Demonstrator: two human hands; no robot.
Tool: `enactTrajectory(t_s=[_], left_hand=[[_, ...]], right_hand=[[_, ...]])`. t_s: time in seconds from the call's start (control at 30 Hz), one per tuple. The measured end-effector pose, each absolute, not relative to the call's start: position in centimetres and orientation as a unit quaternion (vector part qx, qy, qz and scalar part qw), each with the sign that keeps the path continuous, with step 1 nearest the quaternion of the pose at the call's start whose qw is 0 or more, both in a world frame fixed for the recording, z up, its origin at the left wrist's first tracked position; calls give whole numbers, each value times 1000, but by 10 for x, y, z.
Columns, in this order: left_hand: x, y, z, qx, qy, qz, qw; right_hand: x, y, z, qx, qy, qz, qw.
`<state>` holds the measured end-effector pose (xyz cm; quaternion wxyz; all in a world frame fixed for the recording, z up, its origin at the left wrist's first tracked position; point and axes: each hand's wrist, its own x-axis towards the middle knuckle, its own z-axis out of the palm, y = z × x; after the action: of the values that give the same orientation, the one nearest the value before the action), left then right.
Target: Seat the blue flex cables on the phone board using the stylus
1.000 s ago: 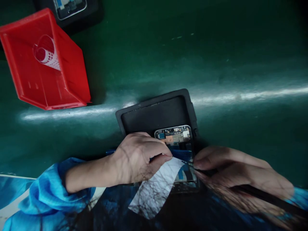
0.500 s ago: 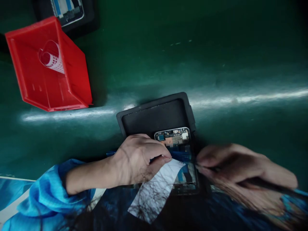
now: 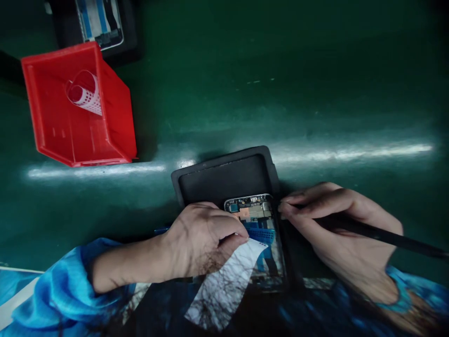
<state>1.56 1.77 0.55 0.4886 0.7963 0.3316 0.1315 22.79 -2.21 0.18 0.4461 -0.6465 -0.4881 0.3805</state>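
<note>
Your left hand (image 3: 206, 241) pinches the white strip (image 3: 226, 285) over the opened phone (image 3: 254, 214) on the black tray (image 3: 224, 175), your right hand (image 3: 352, 245) gripping a slim dark tool (image 3: 373, 231) (tip unclear): probably fine placement work, calling for steady aim.

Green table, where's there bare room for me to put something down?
The biggest bare patch of table is right of the red bin, above the black tray and right hand. A smaller one lies between the bin and left hand. It's crowded at the tray, where both hands, phone and white strip bunch together.
</note>
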Motion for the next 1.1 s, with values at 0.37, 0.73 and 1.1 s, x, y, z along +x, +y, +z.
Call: enactTrajectory(t_s=[0.37, 0.73, 1.1], left_hand=[[15, 17, 3, 805, 334, 139, 471], [15, 17, 6, 798, 338, 124, 484], [17, 18, 6, 785, 333, 131, 506]], right_hand=[[227, -19, 0, -650, -505, 381, 421], [228, -20, 3, -620, -608, 305, 391], [235, -26, 1, -587, -664, 299, 354]])
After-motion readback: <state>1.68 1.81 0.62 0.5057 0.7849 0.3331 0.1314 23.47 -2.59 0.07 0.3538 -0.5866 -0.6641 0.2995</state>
